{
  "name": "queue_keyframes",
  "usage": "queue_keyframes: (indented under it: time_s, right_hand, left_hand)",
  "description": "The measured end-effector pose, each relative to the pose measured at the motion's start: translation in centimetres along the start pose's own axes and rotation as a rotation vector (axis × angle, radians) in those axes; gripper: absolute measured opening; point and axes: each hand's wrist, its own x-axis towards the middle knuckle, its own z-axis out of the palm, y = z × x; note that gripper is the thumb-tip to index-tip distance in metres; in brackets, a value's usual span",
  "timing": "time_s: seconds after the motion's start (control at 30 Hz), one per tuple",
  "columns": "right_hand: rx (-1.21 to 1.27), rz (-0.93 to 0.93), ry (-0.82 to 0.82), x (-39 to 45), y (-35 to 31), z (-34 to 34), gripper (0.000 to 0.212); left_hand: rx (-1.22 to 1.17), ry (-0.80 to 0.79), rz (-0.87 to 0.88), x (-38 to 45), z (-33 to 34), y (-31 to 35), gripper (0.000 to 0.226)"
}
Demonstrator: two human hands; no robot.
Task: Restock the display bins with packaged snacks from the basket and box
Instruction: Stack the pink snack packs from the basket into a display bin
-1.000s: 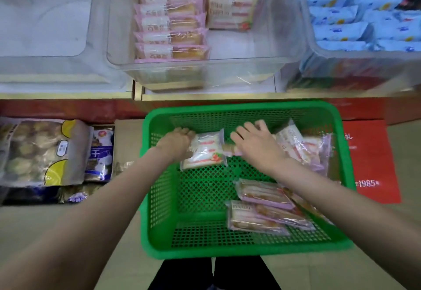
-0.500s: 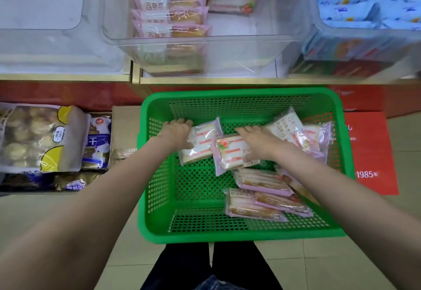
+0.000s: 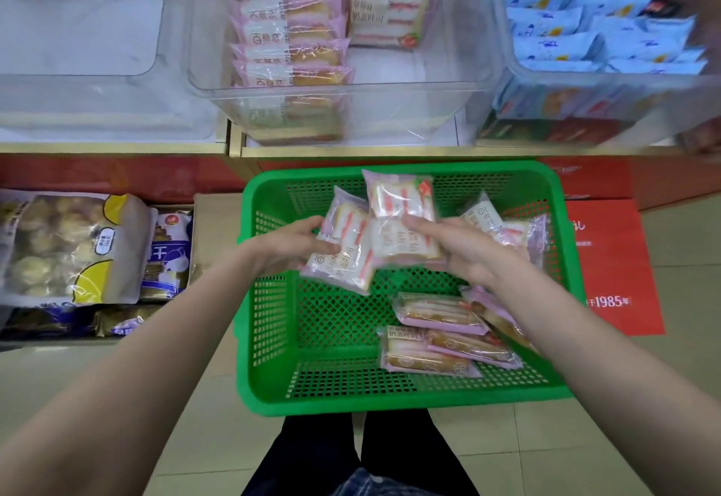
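We're over the green basket (image 3: 405, 398) on the tiled floor, both hands raised above its far half. Left hand (image 3: 290, 244) holds a pink-edged sandwich-cake packet (image 3: 343, 253), fingers (image 3: 308, 225) curled round its left edge, thumb on the face. Right hand (image 3: 464, 251) holds a second packet (image 3: 402, 218), fingers clamped on its lower right part, thumb across the front. The two packets overlap, the right-hand one on top and tilted slightly left; both are clear of the basket floor.

Left in the basket: a loose pile of pink packets (image 3: 441, 335) at the near right, lying flat and overlapping, and more packets (image 3: 503, 226) propped against the far right wall, partly hidden behind the right hand. We can't get an exact count.

Above the basket on the shelf, the middle clear bin (image 3: 429, 105) has a row of pink cake packets (image 3: 288, 27) standing along its left side and a shorter stack of strawberry sandwich packets (image 3: 386, 4) next to it; the bin's right part shows bare bottom. Right clear bin (image 3: 507, 78) holds blue packets (image 3: 597, 23). Left clear bin (image 3: 117, 78) sits beside the middle one.

Left of the basket, an open cardboard box (image 3: 210, 230) on the floor with large snack bags (image 3: 66, 249) lying in and over it. Red floor sign (image 3: 612, 265) just right of the basket.
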Motion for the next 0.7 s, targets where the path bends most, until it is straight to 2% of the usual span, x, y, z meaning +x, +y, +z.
queue_keyframes:
  time_s: [0.07,0.13,0.2,0.27,0.33,0.43,0.47,0.5,0.57,0.63,0.7]
  right_hand:
    - [0.078,0.060,0.008,-0.6,0.5,1.5,0.038]
    - [0.103,0.021,-0.005,-1.5,0.7,3.3,0.031]
    - [-0.064,-0.024,-0.006,-2.3,0.9,4.6,0.043]
    - [-0.395,-0.065,-0.006,-2.7,0.7,5.1,0.049]
    - [-0.622,-0.118,0.081,-2.8,0.2,4.4,0.058]
    - [-0.669,-0.308,0.316,-3.7,-1.6,2.0,0.093]
    - [-0.820,-0.418,0.354,-4.4,-2.2,1.3,0.104]
    - [-1.115,-0.519,0.369,-4.8,-2.5,0.9,0.114]
    - [-1.696,-0.638,0.262,-5.2,-3.0,0.4,0.119]
    - [-1.945,-0.610,0.179,-5.4,-3.3,-0.1,0.107]
    - [-2.036,-0.514,0.186,-5.5,-3.6,-0.9,0.093]
  left_hand:
    - [-0.123,-0.046,0.019,-0.8,0.5,0.4,0.043]
    - [-0.242,-0.105,0.020,-1.3,1.2,0.6,0.037]
    - [-0.277,-0.145,0.011,-1.6,2.0,0.8,0.051]
    - [-0.174,-0.114,0.029,-1.4,2.9,0.9,0.071]
    - [-0.107,-0.038,0.064,-1.1,3.5,1.3,0.067]
    - [0.011,0.008,0.113,-1.3,3.5,2.7,0.056]
    - [0.099,-0.007,0.141,-1.6,3.6,3.4,0.055]
    - [0.235,-0.015,0.177,-2.0,4.0,4.1,0.057]
    - [0.580,-0.040,0.278,-2.0,5.2,5.7,0.073]
    - [0.772,-0.078,0.338,-1.7,6.9,6.6,0.074]
    - [0.747,-0.066,0.358,-1.0,7.9,6.4,0.076]
